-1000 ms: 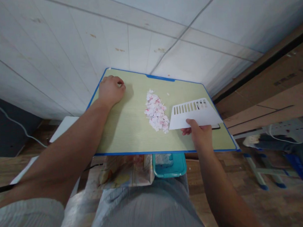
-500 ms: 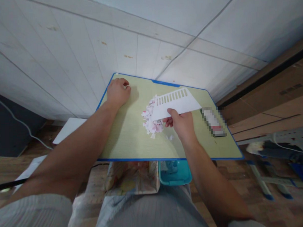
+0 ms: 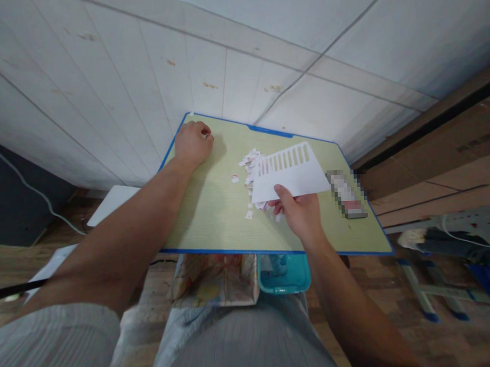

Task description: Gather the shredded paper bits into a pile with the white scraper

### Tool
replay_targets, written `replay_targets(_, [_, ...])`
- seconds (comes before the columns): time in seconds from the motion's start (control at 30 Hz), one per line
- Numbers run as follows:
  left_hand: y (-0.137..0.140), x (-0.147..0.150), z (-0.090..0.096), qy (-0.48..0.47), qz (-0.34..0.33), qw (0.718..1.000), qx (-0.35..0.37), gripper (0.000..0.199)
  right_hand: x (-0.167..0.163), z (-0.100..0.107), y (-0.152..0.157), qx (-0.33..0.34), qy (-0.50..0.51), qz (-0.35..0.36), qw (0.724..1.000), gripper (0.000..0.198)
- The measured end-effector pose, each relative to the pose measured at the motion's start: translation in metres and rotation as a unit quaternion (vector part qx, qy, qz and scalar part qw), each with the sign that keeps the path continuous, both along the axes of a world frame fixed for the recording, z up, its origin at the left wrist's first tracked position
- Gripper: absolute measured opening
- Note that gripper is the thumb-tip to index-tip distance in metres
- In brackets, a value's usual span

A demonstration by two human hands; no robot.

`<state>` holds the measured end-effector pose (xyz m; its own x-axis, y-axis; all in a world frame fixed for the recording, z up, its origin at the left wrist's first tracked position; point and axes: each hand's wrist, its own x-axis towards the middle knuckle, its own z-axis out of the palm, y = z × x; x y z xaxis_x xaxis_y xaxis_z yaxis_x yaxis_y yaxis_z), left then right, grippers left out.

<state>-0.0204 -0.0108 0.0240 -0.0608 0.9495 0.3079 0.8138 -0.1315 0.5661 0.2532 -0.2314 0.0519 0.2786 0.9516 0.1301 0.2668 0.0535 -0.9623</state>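
Observation:
My right hand (image 3: 300,211) grips a thin white slotted panel (image 3: 288,176) by its near edge, thumb on top and fingers underneath. A row of narrow slots runs along the panel's far side. Its left end overlaps a heap of small white paper scraps (image 3: 251,161) with pinkish marks, so part of the heap is hidden. One scrap (image 3: 234,179) lies apart to the left, another (image 3: 249,214) in front. At the table's far left, my left hand (image 3: 194,144) rests with its fingers curled in. I see nothing held there, though the palm is hidden.
The pale yellow table (image 3: 214,222) has a blue rim and stands against a white panelled wall (image 3: 201,67). A pixelated flat object (image 3: 347,195) lies at its right. Below the front edge are a teal plastic basket (image 3: 286,281) and a patterned bag (image 3: 216,286). Cardboard boxes (image 3: 437,150) stand to the right.
The slotted panel and my right hand have shifted slightly right and nearer to me. Many scraps have moved right, leaving a few loose around the heap. My left hand stays in place, curled.

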Motion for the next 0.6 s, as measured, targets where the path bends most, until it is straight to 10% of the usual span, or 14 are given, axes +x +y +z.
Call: replay_targets(0.6, [0.002, -0.007, -0.002, -0.040, -0.042, 0.998, -0.001, 0.043, 0.009, -0.021, -0.064, 0.000, 0.007, -0.075, 0.997, 0.050])
